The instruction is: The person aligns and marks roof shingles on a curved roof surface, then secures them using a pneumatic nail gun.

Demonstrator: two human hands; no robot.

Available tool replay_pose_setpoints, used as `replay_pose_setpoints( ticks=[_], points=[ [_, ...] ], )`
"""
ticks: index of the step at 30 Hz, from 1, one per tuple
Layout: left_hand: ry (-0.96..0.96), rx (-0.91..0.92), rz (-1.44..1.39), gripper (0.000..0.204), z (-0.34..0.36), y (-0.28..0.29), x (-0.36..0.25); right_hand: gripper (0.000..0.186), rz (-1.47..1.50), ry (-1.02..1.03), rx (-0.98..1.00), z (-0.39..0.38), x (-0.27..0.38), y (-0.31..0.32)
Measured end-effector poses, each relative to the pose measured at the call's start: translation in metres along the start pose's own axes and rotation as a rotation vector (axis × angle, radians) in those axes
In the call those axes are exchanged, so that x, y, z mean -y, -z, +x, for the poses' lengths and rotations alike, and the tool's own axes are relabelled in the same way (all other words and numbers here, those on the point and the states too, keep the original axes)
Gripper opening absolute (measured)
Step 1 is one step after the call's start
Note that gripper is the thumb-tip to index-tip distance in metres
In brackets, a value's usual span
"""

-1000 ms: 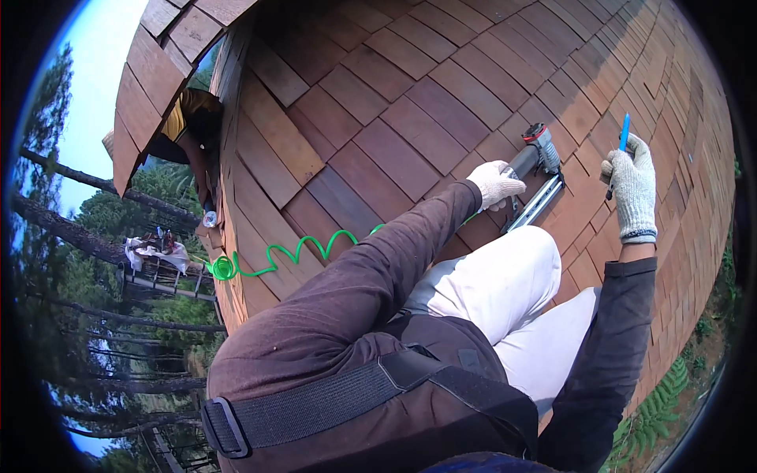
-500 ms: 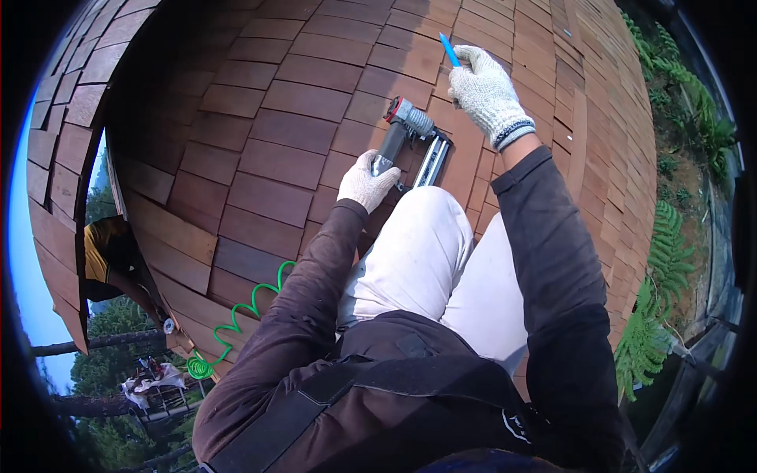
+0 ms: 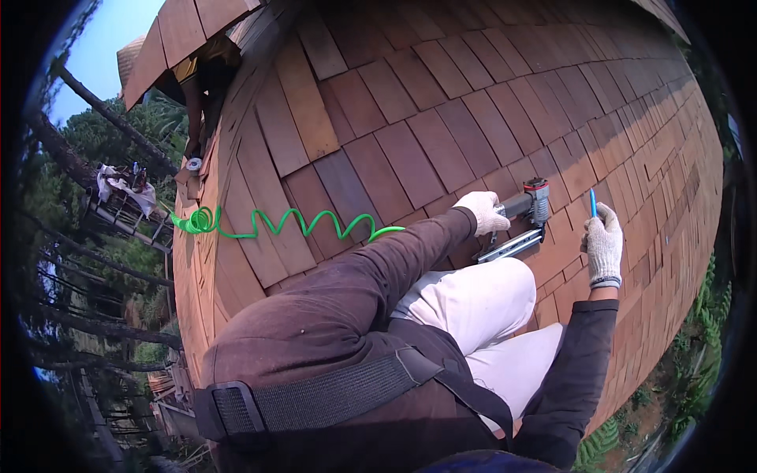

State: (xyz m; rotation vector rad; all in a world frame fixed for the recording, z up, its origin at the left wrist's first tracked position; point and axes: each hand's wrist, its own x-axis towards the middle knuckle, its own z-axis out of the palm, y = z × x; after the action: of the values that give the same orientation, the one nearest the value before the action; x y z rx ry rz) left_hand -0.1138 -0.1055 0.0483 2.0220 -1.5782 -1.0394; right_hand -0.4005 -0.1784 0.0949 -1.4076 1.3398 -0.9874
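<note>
My left hand (image 3: 480,211), in a white knitted glove, is closed round the handle of a nail gun (image 3: 536,206) with a grey body and a red-rimmed cap. The nail gun lies against the wooden shingles (image 3: 441,130), its silver magazine (image 3: 512,246) beside my raised knee. To the right, my gloved right hand (image 3: 605,248) pinches a slim blue pen (image 3: 593,202), which points upward, away from me. A coiled green air hose (image 3: 315,224) runs across the shingles from the left and passes behind my left arm.
At the far left, another person's arm (image 3: 192,118) shows under a shingled overhang (image 3: 183,30), near a small round tape roll (image 3: 194,164). Beyond the roof edge are tree trunks and a scaffold (image 3: 134,221) with white cloth. Ferns (image 3: 599,445) grow below at the lower right.
My view has swung toward the left, so more hose, the other person's arm and the trees show. Both hands keep their holds on the nail gun and the pen.
</note>
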Motion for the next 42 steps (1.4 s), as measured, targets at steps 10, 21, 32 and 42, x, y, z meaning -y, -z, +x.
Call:
replay_pose_setpoints(
  ticks=[10, 21, 32, 42],
  points=[
    [0.129, -0.387, -0.344, 0.055, -0.108, 0.164, 0.051, 0.039, -0.071, -0.041, 0.060, 0.005, -0.005, -0.003],
    [0.170, -0.988, -0.603, 0.050, -0.227, 0.277, 0.146, 0.037, -0.245, -0.141, 0.132, 0.018, -0.037, -0.009],
    [0.130, -1.142, -0.722, 0.043, -0.236, 0.290, 0.166, 0.035, -0.348, -0.174, 0.181, 0.013, -0.043, -0.018],
    [0.135, -0.855, -0.547, 0.045, -0.152, 0.243, 0.144, 0.036, -0.416, -0.102, 0.142, -0.003, -0.028, -0.011]
  ],
)
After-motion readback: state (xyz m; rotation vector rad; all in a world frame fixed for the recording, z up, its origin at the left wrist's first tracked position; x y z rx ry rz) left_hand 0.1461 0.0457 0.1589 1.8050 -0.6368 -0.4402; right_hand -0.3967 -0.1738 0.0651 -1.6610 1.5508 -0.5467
